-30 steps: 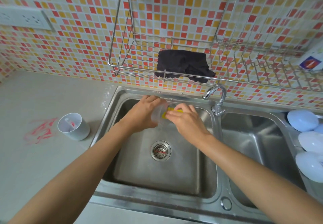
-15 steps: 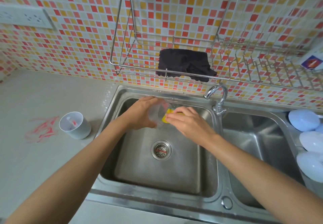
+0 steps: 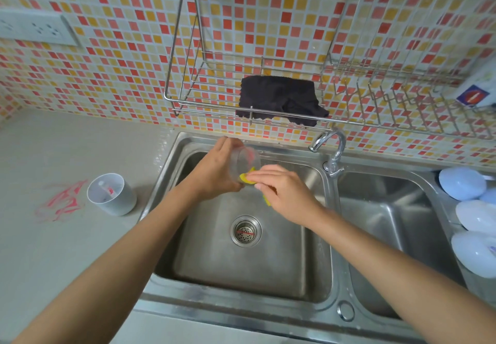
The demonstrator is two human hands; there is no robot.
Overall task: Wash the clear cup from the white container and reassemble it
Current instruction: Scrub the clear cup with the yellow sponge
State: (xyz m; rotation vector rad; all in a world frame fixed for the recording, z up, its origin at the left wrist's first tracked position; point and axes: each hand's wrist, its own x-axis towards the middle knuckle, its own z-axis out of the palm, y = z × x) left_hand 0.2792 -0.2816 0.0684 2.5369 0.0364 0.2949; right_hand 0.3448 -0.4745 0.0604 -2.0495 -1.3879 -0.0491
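Over the left basin of the steel sink (image 3: 171, 171), my left hand (image 3: 214, 171) grips the clear cup (image 3: 245, 161), tilted with its mouth toward my right hand. My right hand (image 3: 284, 193) holds a yellow sponge (image 3: 248, 178) pressed against the cup's rim; most of the sponge is hidden under my fingers. The white container (image 3: 112, 194) stands upright on the grey counter left of the sink, with a small white and red piece inside it.
A tap (image 3: 331, 150) rises between the two basins. A wire rack (image 3: 268, 112) on the tiled wall carries a black cloth (image 3: 279, 99). Pale blue bowls (image 3: 467, 204) sit upturned at the right. Red marks (image 3: 63, 200) stain the counter. The drain strainer (image 3: 245, 231) lies below my hands.
My left hand has turned the cup so its mouth shows more. The sponge has slid lower along the rim with my right hand.
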